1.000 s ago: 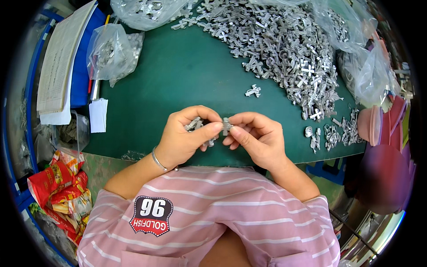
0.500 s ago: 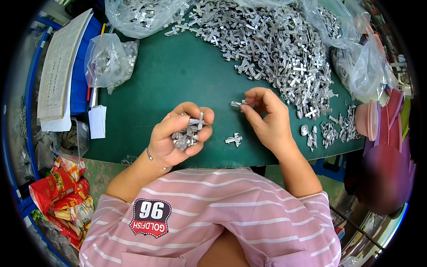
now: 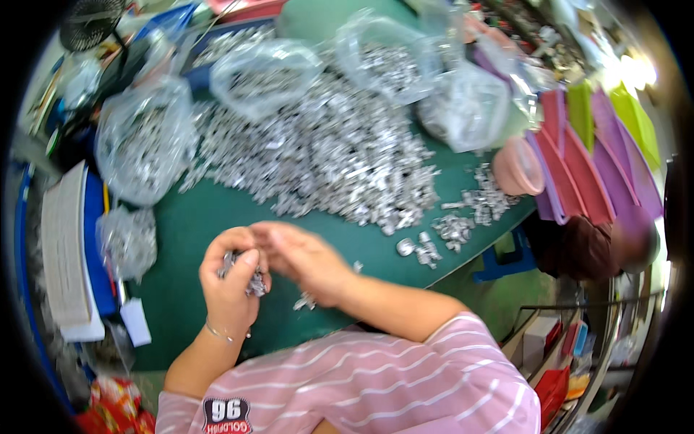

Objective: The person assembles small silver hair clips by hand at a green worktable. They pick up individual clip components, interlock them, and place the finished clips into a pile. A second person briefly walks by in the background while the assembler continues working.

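Observation:
My left hand (image 3: 230, 291) is curled round a clump of small silvery metal pieces (image 3: 256, 284), which show between the fingers and thumb. Close against its fingertips is my right hand (image 3: 307, 262), smeared by motion, so whether it has anything in it cannot be made out. Under the right wrist a loose metal piece (image 3: 305, 301) lies on the green tabletop (image 3: 188, 239). Another small piece (image 3: 358, 267) rests just beyond that wrist. Ahead of both hands spreads a big heap of similar silvery metal pieces (image 3: 311, 163).
Clear plastic bags of metal pieces (image 3: 148, 145) edge the heap. Smaller clusters (image 3: 453, 230) lie at the right beside a pink tub (image 3: 517, 168). Papers on a blue holder (image 3: 65, 253) stand at the left. A person (image 3: 589, 246) is at the right, near coloured bins (image 3: 578, 152).
The view has swung right and up, showing more of the table's far side. My right hand, which pinched a small metal piece, has come over to my left hand. The left still holds its clump.

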`<state>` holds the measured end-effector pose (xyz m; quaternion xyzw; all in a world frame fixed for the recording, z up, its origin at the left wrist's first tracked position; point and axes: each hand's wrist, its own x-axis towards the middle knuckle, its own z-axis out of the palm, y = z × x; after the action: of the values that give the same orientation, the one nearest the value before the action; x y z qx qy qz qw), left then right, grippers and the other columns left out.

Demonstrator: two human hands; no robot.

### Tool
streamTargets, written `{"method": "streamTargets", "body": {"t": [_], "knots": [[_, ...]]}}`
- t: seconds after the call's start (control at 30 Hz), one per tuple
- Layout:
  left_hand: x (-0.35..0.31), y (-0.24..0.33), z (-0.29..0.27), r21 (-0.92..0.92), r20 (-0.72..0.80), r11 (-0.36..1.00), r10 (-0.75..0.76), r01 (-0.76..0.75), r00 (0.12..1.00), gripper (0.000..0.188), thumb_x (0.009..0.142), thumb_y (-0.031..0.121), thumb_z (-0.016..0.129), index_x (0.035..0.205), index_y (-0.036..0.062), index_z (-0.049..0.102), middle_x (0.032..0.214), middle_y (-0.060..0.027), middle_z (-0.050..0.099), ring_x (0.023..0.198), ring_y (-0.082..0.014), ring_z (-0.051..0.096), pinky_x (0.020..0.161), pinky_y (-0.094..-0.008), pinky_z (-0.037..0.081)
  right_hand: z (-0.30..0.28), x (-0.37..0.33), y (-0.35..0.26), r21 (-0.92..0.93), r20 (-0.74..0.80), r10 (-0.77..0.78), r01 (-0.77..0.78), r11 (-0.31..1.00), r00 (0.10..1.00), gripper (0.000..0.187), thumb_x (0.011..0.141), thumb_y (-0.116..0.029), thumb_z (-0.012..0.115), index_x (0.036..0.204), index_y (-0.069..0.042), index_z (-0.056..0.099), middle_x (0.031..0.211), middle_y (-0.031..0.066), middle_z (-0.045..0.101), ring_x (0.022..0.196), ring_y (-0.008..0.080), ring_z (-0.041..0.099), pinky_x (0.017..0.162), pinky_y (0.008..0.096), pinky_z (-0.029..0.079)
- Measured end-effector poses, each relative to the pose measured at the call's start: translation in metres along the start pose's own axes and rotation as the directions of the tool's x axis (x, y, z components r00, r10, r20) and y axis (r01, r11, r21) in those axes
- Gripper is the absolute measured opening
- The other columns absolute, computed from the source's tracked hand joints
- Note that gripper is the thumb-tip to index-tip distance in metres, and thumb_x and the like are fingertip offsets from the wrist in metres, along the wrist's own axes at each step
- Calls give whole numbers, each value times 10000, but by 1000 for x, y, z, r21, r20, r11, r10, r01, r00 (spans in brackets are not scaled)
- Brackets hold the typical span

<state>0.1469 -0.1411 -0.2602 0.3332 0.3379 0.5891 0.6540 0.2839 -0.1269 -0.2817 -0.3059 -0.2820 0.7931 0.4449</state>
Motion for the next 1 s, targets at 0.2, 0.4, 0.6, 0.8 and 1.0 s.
{"method": "streamTargets", "body": {"t": [0.2,0.4,0.6,0.8,1.0], "knots": [[26,-2,36,725,556,187,409,-663,723,265,678,29,658,935,26,594,998,-134,579,1000,-339,566,932,-454,417,-1,5,4,735,6,98,-71,674,995,296,953,-377,420,1058,-141,565,999,43,598,926,186,582,835,353,482],[15,2,19,732,402,360,457,-578,793,183,729,-54,602,898,15,590,1054,-151,583,1039,-323,567,930,-411,421,-44,25,-62,722,-166,-25,139,678,986,278,919,-323,468,978,-67,558,936,121,613,842,233,623,619,336,526],[1,-4,12,684,331,512,416,-519,847,125,786,-88,537,879,-14,573,995,-145,575,914,-230,565,799,-305,460,-105,117,-221,-46,-441,-610,663,748,658,263,925,-301,470,1009,-61,538,908,110,594,826,256,599,740,406,509],[-2,3,-18,714,237,539,415,-447,878,108,823,-77,517,899,-20,567,968,-130,564,880,-195,561,766,-280,462,-129,92,-268,-900,-282,-674,-432,-62,683,436,800,-208,579,1176,9,538,1252,196,528,1213,346,464,1013,409,351],[4,-10,-36,685,136,607,436,-402,890,101,855,-82,502,912,-19,556,944,-104,543,843,-165,555,744,-248,462,-165,63,-248,-493,41,-507,-424,-760,861,238,741,-158,604,964,-93,657,1085,97,617,1064,267,557,1033,466,303]]}}
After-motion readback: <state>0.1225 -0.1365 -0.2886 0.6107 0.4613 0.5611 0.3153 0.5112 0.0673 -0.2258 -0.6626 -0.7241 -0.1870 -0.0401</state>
